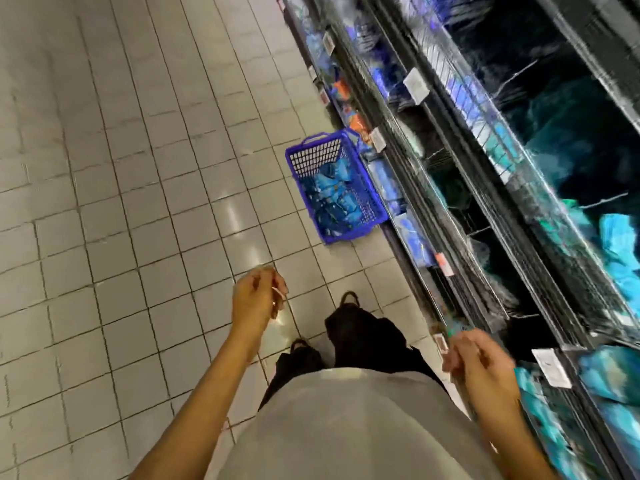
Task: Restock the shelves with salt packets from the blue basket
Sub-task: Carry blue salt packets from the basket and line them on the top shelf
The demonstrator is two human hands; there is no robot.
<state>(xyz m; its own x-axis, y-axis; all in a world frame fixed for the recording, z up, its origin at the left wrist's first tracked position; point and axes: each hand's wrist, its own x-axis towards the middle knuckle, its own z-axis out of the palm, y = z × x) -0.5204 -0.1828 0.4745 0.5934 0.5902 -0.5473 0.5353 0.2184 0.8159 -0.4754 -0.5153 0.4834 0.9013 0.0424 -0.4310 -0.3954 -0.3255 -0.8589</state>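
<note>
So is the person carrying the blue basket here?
No, the blue basket sits on the tiled floor beside the shelves, ahead of both hands.

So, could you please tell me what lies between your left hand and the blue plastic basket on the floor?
Only bare grey floor tiles between the left hand and the blue plastic basket, in the head view.

blue basket, blue packets, grey tiles

Dim, motion-blurred wide-angle view; glare patches on the floor tiles, shelves dark and smeared.
</note>
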